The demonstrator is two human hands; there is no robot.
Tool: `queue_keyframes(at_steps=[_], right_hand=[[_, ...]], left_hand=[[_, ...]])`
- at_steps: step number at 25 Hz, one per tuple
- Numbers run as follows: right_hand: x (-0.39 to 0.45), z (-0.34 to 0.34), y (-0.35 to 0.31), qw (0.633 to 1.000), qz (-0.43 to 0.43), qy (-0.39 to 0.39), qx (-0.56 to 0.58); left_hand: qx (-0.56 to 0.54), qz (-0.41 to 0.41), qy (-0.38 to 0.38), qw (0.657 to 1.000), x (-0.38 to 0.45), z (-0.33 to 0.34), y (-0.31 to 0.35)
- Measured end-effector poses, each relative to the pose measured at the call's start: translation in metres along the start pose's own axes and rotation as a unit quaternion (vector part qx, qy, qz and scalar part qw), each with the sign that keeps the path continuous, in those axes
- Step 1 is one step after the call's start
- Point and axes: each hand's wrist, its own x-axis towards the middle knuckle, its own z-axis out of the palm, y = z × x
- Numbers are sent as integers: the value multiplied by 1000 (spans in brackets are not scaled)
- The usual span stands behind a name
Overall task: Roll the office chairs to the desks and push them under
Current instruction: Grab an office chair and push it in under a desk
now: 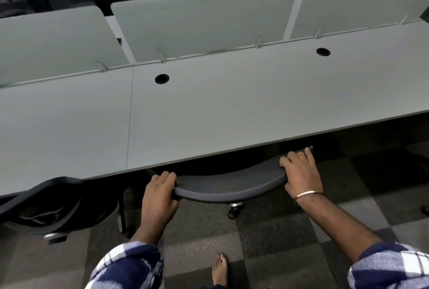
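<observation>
Left hand point(160, 195) and right hand point(299, 172) each hold a firm grip on the chair back point(228, 186), curled over its ends. Chair seat sits under the desk point(209, 114). Push evenly with both hands, straight in, keeping the castor point(233, 213) tracking.

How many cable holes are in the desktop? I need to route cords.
2: one cable hole left of centre near the divider panels, another farther right. More may lie outside the view.
</observation>
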Motion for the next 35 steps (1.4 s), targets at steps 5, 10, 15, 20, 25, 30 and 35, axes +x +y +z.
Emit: queue_keyframes(at_steps=[5, 10, 15, 20, 25, 30, 35], right_hand=[[-29, 5, 5, 1000, 6, -22, 1], [-18, 0, 1, 999, -40, 9, 33], [0, -8, -21, 997, -46, 12, 59], [-4, -13, -39, 997, -38, 8, 71], [-56, 3, -37, 992, -99, 2, 74], [-83, 5, -76, 979, -147, 15, 144], [-84, 5, -109, 985, -95, 37, 136]], left_hand=[[0, 5, -20, 1000, -29, -4, 10], [7, -19, -39, 999, -69, -4, 11], [-11, -82, -6, 997, -43, -23, 0], [5, -54, -29, 998, -17, -44, -15], [103, 41, -144, 983, -46, -43, -15], [97, 102, -135, 981, -55, -24, 31], [94, 107, -121, 982, -46, -16, 54]])
